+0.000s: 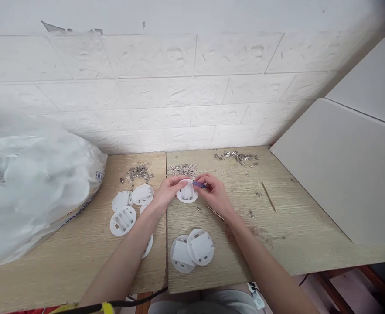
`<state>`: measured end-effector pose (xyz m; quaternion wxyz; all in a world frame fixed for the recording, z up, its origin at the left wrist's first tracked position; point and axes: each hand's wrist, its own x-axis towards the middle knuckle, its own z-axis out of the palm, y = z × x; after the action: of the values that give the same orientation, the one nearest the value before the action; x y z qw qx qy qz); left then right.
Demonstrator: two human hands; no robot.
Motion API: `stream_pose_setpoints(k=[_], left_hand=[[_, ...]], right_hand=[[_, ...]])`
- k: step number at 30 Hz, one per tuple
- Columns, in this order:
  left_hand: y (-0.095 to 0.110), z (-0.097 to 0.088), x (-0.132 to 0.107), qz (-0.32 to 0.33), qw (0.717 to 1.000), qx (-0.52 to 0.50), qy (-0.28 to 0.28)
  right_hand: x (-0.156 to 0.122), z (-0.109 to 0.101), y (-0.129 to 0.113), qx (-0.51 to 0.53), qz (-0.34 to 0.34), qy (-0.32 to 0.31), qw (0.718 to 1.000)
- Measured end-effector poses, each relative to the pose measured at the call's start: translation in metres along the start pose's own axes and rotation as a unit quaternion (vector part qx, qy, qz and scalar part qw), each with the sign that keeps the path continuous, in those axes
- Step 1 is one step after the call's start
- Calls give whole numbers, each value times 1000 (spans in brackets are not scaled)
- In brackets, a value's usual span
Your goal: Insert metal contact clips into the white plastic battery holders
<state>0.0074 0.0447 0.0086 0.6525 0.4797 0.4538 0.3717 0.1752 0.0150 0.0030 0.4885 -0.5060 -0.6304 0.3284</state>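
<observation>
A round white plastic battery holder (187, 194), its slotted side facing up, is gripped at its upper left edge by my left hand (171, 190). My right hand (216, 192) closes on a small purple-blue piece (199, 184), perhaps a tool handle, whose tip meets the holder's upper right edge. What that tip does is too small to make out. Just beyond the holder lies a pile of small metal contacts (184, 169). A thin metallic rod (216, 213) rests by my right wrist.
More white holders (123, 220) lie left, partly hidden by my left arm; two overlap (200, 247) in front. Other metal piles (140, 173) and parts (238, 157) sit near the wall. A wooden stick (269, 197) lies right. A plastic bag (38, 183) bulges left; a white panel (339, 170) stands right.
</observation>
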Motion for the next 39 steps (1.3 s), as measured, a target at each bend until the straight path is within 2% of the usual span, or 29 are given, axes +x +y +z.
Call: stream_pose_setpoints(k=[6, 11, 13, 16, 19, 23, 26, 28, 39], left_hand=[[2, 0, 0, 15, 999, -45, 3], [6, -1, -2, 19, 995, -69, -63], [7, 0, -3, 17, 994, -75, -74], [8, 2, -4, 27, 996, -53, -64], [6, 4, -4, 51, 998, 11, -48], [3, 5, -1, 128, 989, 80, 1], [0, 3, 2, 222, 968, 115, 26], [0, 3, 3, 262, 956, 128, 36], [1, 5, -3, 342, 906, 241, 64]], right_hand=[[-1, 3, -1, -1, -16, 32, 999], [-1, 1, -1, 26, -26, 77, 996], [-1, 0, -2, 37, -29, 83, 995], [-2, 0, -3, 59, -43, 80, 994], [-3, 1, -3, 80, -53, 70, 993], [-3, 0, -4, 119, -47, 45, 991], [-3, -1, -6, 143, -25, 39, 989], [-3, -2, -7, 144, -12, 38, 989], [-4, 0, -12, 106, -6, -6, 994]])
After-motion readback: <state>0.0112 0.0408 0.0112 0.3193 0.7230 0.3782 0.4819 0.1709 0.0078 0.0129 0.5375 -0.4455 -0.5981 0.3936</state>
